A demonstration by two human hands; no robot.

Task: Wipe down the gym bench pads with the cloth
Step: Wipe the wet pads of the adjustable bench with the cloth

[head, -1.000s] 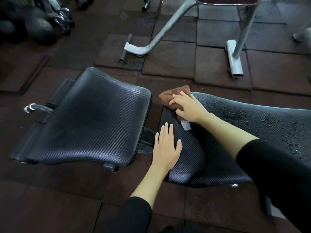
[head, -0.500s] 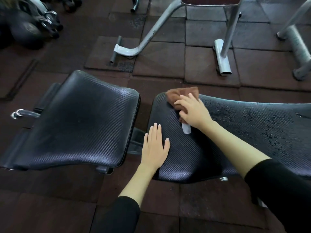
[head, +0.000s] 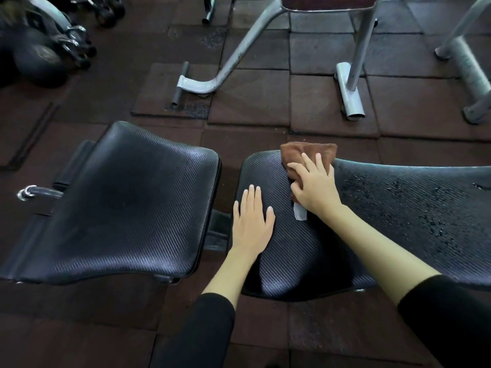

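Right hand (head: 314, 185) pressed flat on brown cloth (head: 308, 155), fingers spread, cloth pinned at far left corner of back pad (head: 398, 221). White tag (head: 300, 215) sticking out near wrist. Left hand (head: 251, 224) open, palm down, empty, bracing near left end of same pad. Droplets (head: 385, 192) beading on pad to right. Seat pad (head: 119, 203) left, apart across gap. Cloth likely soft, light, bunching easily; best held under palm. Wet vinyl probably slippery.
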